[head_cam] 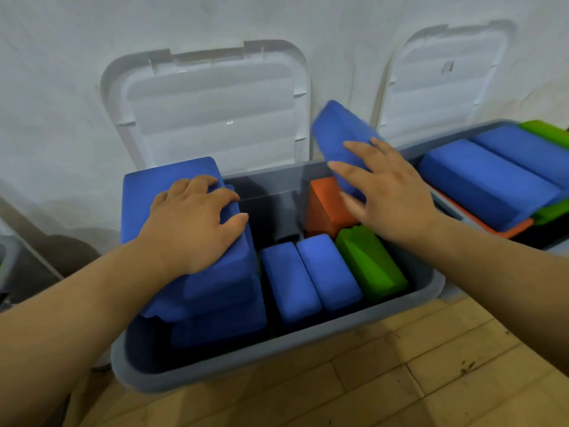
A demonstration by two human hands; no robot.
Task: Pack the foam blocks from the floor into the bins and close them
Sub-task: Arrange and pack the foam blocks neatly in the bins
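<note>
A grey bin [277,349] stands open on the floor, its clear lid [209,106] leaning back against the wall. My left hand [194,223] grips the top of a stack of blue foam blocks [160,195] at the bin's left end. My right hand [385,192] lies with straight fingers on a tilted blue block [338,131] above the bin's far right corner. Inside sit an orange block [323,208], a green block [369,263] and two blue blocks [311,278] side by side.
A second open bin [452,208] to the right is filled with blue blocks [486,180], green ones [545,131] and an orange one; its lid [443,81] leans on the white wall. Wooden floor [400,380] lies in front. Part of another grey container [9,260] shows at far left.
</note>
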